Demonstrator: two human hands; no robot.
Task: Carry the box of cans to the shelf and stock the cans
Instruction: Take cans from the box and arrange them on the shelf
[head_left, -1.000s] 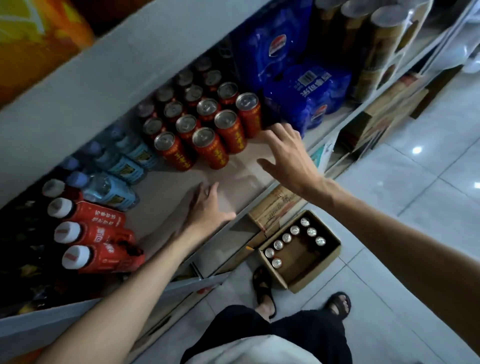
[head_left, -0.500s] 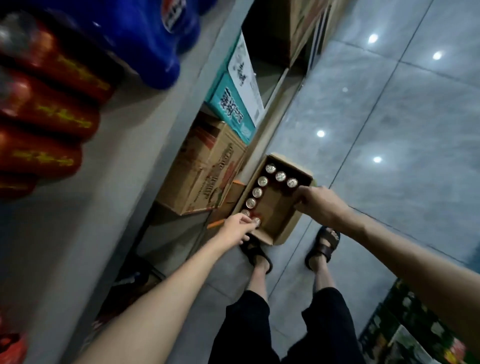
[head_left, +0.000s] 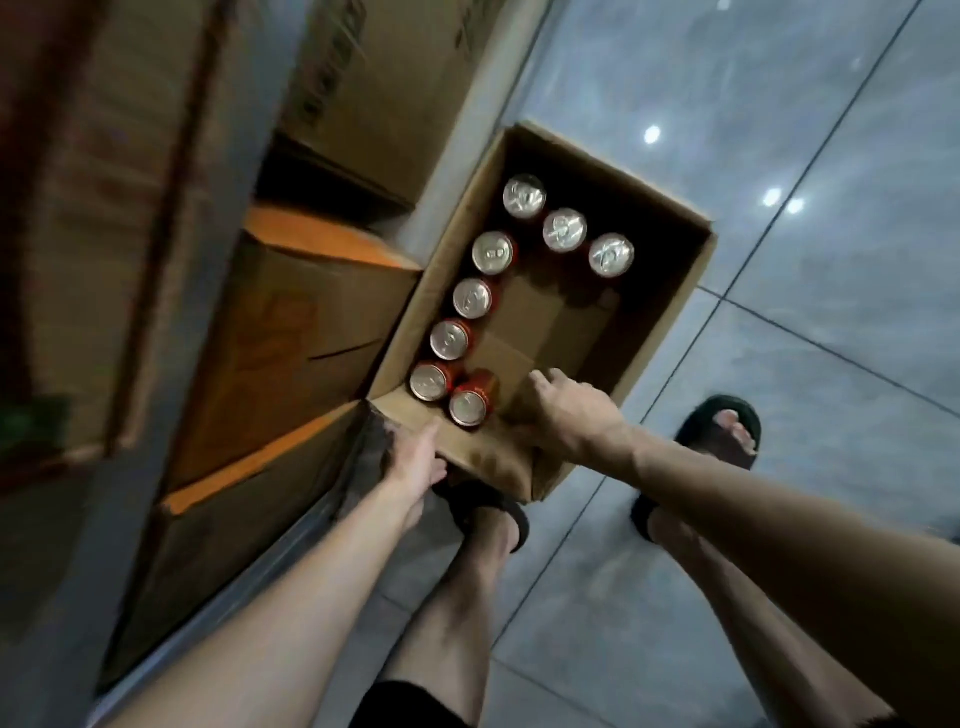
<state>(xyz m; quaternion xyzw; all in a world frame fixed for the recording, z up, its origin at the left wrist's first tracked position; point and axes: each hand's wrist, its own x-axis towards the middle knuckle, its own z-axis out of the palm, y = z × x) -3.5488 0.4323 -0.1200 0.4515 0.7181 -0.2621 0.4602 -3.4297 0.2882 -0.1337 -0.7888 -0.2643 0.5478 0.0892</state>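
Observation:
An open cardboard box (head_left: 660, 332) stands on the floor tiles by my feet. Several red cans with silver tops (head_left: 491, 253) stand inside it, in a row along its left wall and across the far end. One can (head_left: 470, 402) stands at the near left corner. My left hand (head_left: 415, 460) touches the outside of the box's near left corner, thumb lying up the wall. My right hand (head_left: 569, 415) reaches over the near wall into the box, just right of that near can, fingers loosely extended and holding nothing.
Large brown cartons (head_left: 291, 332) fill the bottom shelf on the left, right against the box. A grey shelf edge (head_left: 218, 587) runs along beside my left arm. Glossy grey floor tiles (head_left: 831, 260) spread to the right. My sandalled feet (head_left: 722, 431) stand just behind the box.
My view has dropped from the shelf of cans down to the box. Both hands came down from the shelf; the left slid off the near can to the box's corner, the right moved inside.

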